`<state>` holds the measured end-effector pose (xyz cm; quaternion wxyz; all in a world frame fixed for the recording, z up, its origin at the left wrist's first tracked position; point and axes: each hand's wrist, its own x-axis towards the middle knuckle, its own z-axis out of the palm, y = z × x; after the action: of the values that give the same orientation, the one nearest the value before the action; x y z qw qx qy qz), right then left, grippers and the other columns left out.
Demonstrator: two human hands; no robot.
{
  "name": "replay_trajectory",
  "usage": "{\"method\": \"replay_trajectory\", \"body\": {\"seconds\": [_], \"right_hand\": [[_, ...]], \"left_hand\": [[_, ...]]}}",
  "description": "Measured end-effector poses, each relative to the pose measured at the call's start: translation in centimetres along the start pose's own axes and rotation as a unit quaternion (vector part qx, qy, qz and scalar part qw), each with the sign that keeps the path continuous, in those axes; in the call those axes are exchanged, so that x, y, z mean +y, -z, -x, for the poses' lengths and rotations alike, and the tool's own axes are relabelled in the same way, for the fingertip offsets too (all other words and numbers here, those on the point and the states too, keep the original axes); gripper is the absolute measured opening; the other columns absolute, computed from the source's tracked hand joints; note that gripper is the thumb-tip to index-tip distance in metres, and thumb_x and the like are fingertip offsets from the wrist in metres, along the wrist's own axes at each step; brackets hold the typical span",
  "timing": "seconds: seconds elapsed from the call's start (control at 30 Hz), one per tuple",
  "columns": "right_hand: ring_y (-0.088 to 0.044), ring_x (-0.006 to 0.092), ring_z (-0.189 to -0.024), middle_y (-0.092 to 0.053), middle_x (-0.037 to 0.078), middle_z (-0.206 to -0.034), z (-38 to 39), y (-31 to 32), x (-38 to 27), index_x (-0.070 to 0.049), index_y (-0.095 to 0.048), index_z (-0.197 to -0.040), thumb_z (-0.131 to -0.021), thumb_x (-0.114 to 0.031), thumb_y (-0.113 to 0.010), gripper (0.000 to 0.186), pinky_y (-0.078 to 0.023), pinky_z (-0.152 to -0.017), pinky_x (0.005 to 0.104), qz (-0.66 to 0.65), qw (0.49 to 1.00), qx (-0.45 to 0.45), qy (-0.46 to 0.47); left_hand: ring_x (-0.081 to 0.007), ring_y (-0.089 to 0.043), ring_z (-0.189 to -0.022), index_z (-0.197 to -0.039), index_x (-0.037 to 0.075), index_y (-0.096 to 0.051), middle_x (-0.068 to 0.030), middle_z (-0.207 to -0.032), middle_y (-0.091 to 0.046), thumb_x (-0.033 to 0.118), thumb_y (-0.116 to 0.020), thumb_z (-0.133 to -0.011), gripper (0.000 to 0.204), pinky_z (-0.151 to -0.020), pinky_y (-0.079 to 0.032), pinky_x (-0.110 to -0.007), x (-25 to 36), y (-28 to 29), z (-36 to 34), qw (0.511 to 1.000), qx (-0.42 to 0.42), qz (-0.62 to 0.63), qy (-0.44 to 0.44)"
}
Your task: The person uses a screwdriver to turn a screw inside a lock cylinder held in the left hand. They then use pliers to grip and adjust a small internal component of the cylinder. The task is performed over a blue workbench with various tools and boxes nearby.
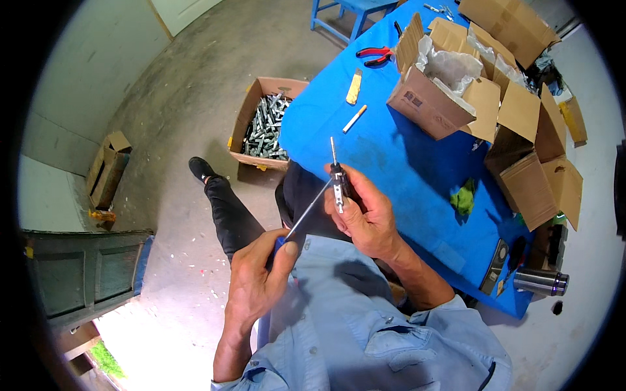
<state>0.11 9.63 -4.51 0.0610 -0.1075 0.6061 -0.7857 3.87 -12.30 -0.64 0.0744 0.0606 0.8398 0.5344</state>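
In my left hand [259, 274] is a screwdriver [305, 214] with a blue handle, its thin steel shaft pointing up and to the right. The tip meets a small black and silver metal part [338, 189], or ends just beside it; I cannot tell which. My right hand [370, 218] pinches that part between thumb and fingers, over my lap by the table edge. A slim rod [333, 151] sticks up from the part's top. Many similar silver and black parts [266, 127] fill an open cardboard box [261, 160] to the left of the table.
On the blue-covered table [391, 159] lie red-handled pliers [374, 56], a yellow cutter-like tool [354, 87], a thin white-and-orange stick [355, 118] and a green cloth [463, 197]. Open cardboard boxes [427, 103] crowd its far right. A steel flask [541, 282] lies at the near right corner.
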Motion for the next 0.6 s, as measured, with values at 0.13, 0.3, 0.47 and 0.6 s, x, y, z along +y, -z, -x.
{"method": "replay_trajectory", "body": {"seconds": [0.13,0.3,0.47,0.6], "right_hand": [[-0.048,0.004,-0.071,-0.06,0.004,-0.098,0.0,0.6,0.3,0.003,-0.037,-0.152,-0.105,-0.007,-0.05,0.05,-0.044,-0.062,0.0194,0.024,1.0,0.007,0.005],[-0.053,0.0075,-0.075,-0.061,0.006,-0.099,-0.2,1.3,0.5,0.004,-0.036,-0.152,-0.104,-0.007,-0.049,0.051,-0.048,-0.066,0.0223,0.099,0.995,0.008,0.027],[-0.057,0.0113,-0.084,-0.061,0.007,-0.101,-0.6,1.2,0.7,0.006,-0.036,-0.151,-0.1,-0.003,-0.047,0.053,-0.051,-0.075,0.0267,0.105,0.994,0.007,0.021],[-0.056,0.0108,-0.086,-0.059,0.007,-0.104,-0.6,1.0,0.5,0.006,-0.036,-0.151,-0.096,0.0,-0.048,0.056,-0.05,-0.078,0.0264,0.095,0.995,0.0,0.035]], "left_hand": [[-0.016,-0.062,-0.066,-0.112,-0.005,-0.068,-0.0116,-0.076,-0.066,0.014,-0.064,-0.099,0.024,-0.062,-0.049,-0.03,0.3,-0.3,-0.4,1.0,-0.019,0.0,0.019],[-0.0116,-0.062,-0.067,-0.112,-0.004,-0.069,-0.0077,-0.073,-0.066,0.017,-0.062,-0.102,0.024,-0.062,-0.049,-0.027,0.9,-0.3,-0.7,0.986,-0.091,0.094,0.1],[-0.0104,-0.062,-0.065,-0.112,-0.004,-0.069,-0.0053,-0.072,-0.066,0.022,-0.06,-0.104,0.028,-0.061,-0.049,-0.026,0.1,-0.9,-0.6,0.968,-0.102,0.169,0.154],[-0.0122,-0.064,-0.067,-0.111,-0.003,-0.069,-0.0053,-0.074,-0.067,0.026,-0.058,-0.106,0.031,-0.062,-0.05,-0.027,0.1,-1.5,-0.5,0.996,-0.048,0.037,0.065]]}}
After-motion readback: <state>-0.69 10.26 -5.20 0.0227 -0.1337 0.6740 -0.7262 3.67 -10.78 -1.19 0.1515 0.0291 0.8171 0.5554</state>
